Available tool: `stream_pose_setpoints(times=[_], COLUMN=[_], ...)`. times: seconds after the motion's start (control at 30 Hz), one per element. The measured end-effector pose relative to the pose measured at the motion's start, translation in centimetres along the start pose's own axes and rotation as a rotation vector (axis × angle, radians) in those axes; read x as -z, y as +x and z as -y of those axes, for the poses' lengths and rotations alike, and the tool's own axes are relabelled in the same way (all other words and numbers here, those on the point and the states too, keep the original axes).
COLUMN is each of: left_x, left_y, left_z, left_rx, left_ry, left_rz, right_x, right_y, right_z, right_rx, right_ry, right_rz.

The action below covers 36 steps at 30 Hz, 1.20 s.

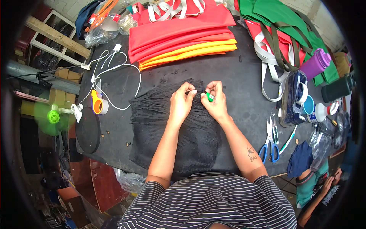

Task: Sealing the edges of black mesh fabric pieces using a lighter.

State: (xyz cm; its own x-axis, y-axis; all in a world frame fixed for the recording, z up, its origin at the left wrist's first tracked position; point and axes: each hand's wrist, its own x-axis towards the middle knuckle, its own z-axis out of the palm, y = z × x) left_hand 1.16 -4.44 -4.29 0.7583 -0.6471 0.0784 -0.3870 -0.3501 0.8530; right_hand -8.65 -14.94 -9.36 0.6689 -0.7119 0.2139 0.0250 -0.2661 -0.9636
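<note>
A layered pile of black mesh fabric lies on the dark table in front of me, its gathered edges bunched toward the far side. My left hand is closed in a pinch on the mesh at the pile's far right part. Just right of it, my right hand has its fingers closed round a small green object with a pale end; its kind is partly hidden by the fingers. Both hands' fingertips are close together over the mesh.
Beyond the mesh are stacked red and yellow fabric bags. Blue-handled scissors lie at the right, near a purple bottle. A white cable and a tape dispenser lie left. A green fan spins beside the table. Another person's hand shows lower right.
</note>
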Motion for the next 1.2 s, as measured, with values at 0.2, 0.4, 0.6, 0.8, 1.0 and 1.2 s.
stream_pose_setpoints(times=[0.2, 0.4, 0.6, 0.8, 1.0, 1.2], left_x=[0.02, -0.05, 0.03, 0.01, 0.03, -0.05], left_y=[0.01, 0.02, 0.02, 0.02, -0.02, 0.05], left_z=[0.09, 0.09, 0.04, 0.04, 0.14, 0.22], left_rx=[0.012, 0.005, 0.007, 0.01, 0.006, 0.018], left_ry=[0.0, 0.001, 0.014, 0.005, 0.017, 0.028], left_rz=[-0.003, -0.01, -0.003, -0.005, -0.01, 0.006], right_x=[0.11, -0.05, -0.21, -0.13, -0.18, -0.11], right_y=[-0.14, -0.16, 0.0, -0.09, -0.26, -0.18], right_z=[0.31, -0.04, -0.26, -0.06, 0.05, 0.15], right_rx=[-0.013, 0.047, 0.033, 0.011, 0.055, 0.014], right_ry=[-0.016, -0.022, -0.081, -0.084, -0.022, -0.068], right_rz=[0.019, -0.028, -0.04, -0.024, -0.058, -0.024])
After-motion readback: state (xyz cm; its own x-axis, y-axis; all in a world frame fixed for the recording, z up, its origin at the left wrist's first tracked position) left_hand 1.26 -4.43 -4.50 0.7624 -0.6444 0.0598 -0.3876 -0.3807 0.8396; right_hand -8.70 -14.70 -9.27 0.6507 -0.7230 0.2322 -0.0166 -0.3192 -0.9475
